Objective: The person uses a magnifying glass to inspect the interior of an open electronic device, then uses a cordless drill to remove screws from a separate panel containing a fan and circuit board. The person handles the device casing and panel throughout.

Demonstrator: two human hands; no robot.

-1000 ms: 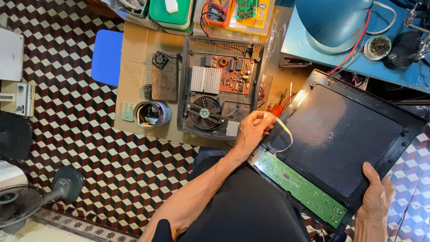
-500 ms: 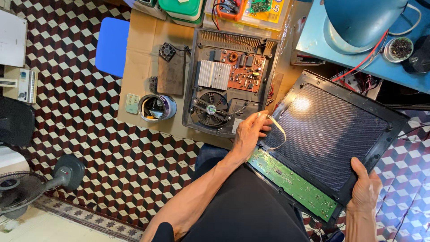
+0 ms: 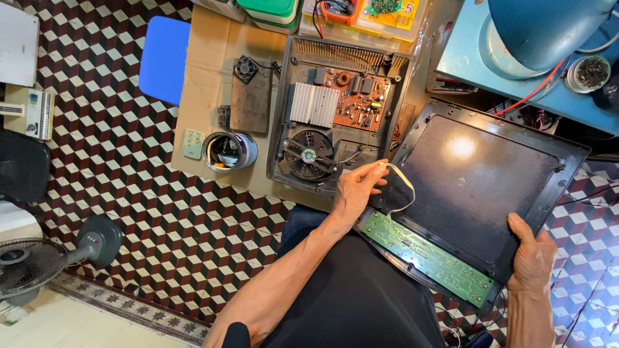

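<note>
Fingers of the left hand pinch a white ribbon cable near the opened cooker base. The right hand grips the near right edge of the black top panel, whose green circuit strip lies along its near edge.

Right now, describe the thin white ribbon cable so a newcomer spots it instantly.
Start at the big black square top panel tilted up at right, gripped at its lower corner by the right hand. Along its near edge runs a long green circuit board. The white ribbon cable loops up from that board's left end into the left hand: the only flat pale strip there.
</note>
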